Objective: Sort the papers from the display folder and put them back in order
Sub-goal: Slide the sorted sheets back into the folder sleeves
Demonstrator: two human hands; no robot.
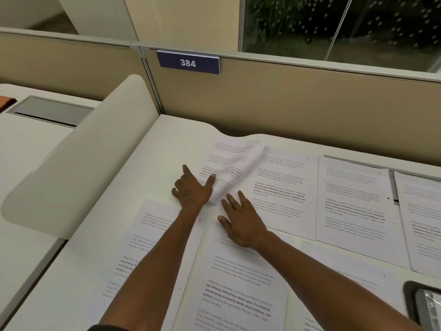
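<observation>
In the head view, your left hand (191, 189) lies on the white tabletop (152, 168) at the left edge of a curled sheet (229, 168); the index finger points away from you, the thumb presses on the printed face of this sheet, and the other fingers are bent under, so the hand seems to pinch the paper edge. The curled sheet is lifted and rolled over along its right side, with its long axis going away from you and a little to the right. Your right hand (241, 223) lies flat with straight, spread fingers on the paper just beside it, fingers pointing away from you and slightly left; it holds nothing. Both forearms reach forward from the lower edge and come near each other at the hands. Under the right hand is a flat page (281, 192), and further right two more pages (353, 206) lie side by side, all with long axis away from you. Nearer to you lie a left page (143, 235) and a middle page (238, 283). A dark folder corner (424, 304) shows at the lower right. On the partition hangs a sign (188, 63) with 384.
</observation>
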